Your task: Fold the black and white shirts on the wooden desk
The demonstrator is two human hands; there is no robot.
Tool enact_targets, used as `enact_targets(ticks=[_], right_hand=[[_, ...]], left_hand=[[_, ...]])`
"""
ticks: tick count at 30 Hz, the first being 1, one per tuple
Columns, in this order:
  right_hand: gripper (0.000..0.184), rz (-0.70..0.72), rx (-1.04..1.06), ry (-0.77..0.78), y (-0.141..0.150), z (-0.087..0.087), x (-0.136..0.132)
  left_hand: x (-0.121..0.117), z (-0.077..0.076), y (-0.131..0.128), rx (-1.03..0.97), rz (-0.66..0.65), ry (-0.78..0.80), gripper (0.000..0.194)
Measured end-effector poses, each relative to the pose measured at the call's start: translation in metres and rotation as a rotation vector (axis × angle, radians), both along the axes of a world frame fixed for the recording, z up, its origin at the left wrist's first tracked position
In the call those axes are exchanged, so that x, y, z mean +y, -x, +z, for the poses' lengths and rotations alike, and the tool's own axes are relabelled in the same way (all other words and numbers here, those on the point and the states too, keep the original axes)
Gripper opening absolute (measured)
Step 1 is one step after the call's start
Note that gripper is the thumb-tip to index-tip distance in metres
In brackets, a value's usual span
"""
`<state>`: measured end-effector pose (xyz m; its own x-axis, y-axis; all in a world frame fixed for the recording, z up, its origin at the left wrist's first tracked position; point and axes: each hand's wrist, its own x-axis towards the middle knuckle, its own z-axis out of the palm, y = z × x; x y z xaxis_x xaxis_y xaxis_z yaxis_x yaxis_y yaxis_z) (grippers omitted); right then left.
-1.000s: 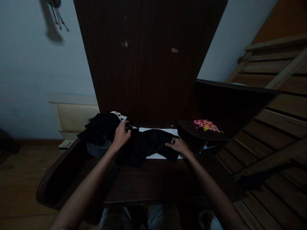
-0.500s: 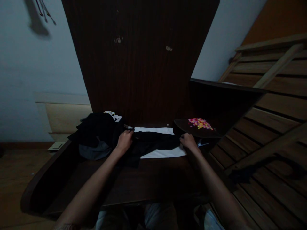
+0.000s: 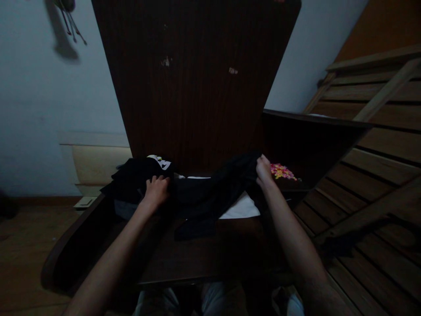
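Note:
A black cloth garment (image 3: 204, 195) stretches across the dark wooden desk (image 3: 184, 259). Pinched in my right hand (image 3: 264, 170), its right end is lifted off the surface. Under it lies a flat white cloth (image 3: 241, 208), partly covered. My left hand (image 3: 157, 189) is over the right side of a heap of dark clothes (image 3: 131, 177), fingers somewhat apart and bent. Whether its fingertips touch the heap or the garment's left end is hard to tell in the dim light. A white print with a touch of yellow (image 3: 161, 161) shows on top of the heap.
A tall dark panel (image 3: 197, 87) rises behind the desk. To the right, a small shelf holds a patch of pink and yellow decoration (image 3: 283, 171). Wooden slats (image 3: 371, 162) lean at the far right. A raised curved side (image 3: 62, 259) edges the desk's left.
My right hand has risen, lifting the garment's right end and covering more of the white cloth's back part. My left hand has moved left onto the heap, its fingers loosened from the garment.

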<state>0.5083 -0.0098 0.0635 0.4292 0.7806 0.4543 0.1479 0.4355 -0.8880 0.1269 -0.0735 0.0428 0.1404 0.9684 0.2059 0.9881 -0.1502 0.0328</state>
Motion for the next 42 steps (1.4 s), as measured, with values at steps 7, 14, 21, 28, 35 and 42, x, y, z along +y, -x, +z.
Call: enact_targets(ticks=[7,14,21,28,35,42], right_hand=[[0.026,0.378,-0.271,0.063,0.101,0.011,-0.015],[0.022,0.488,-0.37,0.069,0.13,-0.014,-0.027],[0.036,0.514,-0.483,0.124,0.115,-0.047,-0.035],[0.058,0.383,-1.003,0.109,0.106,-0.072,-0.047],[0.029,0.067,-1.092,0.261,0.075,-0.093,-0.041],[0.01,0.19,-0.555,0.304,0.05,-0.089,-0.023]], left_hand=[[-0.019,-0.005,-0.074,-0.597,-0.475,-0.008,0.044],[0.003,-0.01,-0.099,-0.785,-0.432,-0.047,0.025],[0.028,-0.02,-0.09,-1.392,-0.327,0.088,0.039],[0.039,-0.003,-0.075,-1.741,-0.147,-0.062,0.038],[0.056,0.017,-0.026,-1.686,0.021,-0.489,0.019],[0.064,0.029,0.014,-1.719,0.215,-0.592,0.014]])
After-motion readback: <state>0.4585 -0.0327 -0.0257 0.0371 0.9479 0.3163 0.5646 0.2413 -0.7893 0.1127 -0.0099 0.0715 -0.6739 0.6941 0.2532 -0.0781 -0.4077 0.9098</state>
